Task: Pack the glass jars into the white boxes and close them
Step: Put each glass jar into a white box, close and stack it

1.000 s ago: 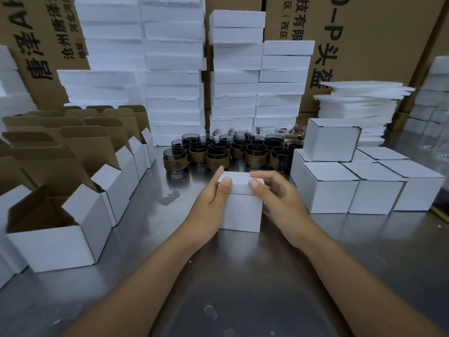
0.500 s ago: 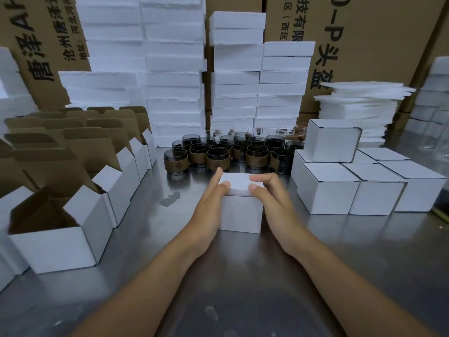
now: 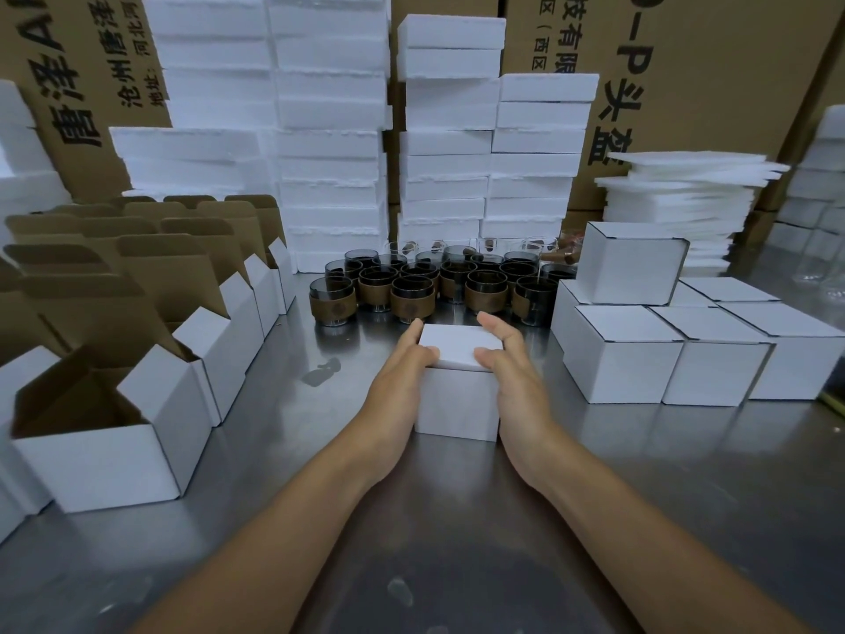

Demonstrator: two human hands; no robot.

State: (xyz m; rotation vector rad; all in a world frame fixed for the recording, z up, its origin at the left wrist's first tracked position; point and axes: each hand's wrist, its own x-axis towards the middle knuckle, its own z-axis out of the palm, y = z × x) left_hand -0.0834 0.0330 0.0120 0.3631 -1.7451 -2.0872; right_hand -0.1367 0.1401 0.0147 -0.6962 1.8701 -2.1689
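A person's two bare hands flanked a small white box [image 3: 457, 407] standing at the middle of a steel desk [image 3: 686, 473]. The left hand [image 3: 400, 382] lay against the box's left side and the right hand [image 3: 514, 382] against its right, fingers nearly straight and thumbs pressing on the near edge of its flat white top. Neither hand was closed around it. Just behind the box stood a cluster of dark glass jars [image 3: 411, 290] with brown bands. Open boxes [image 3: 105, 432] with raised flaps lined the left side. Closed boxes [image 3: 617, 354] sat to the right, one stacked on top. White foam blocks [image 3: 329, 130] and brown cartons [image 3: 708, 61] rose behind.
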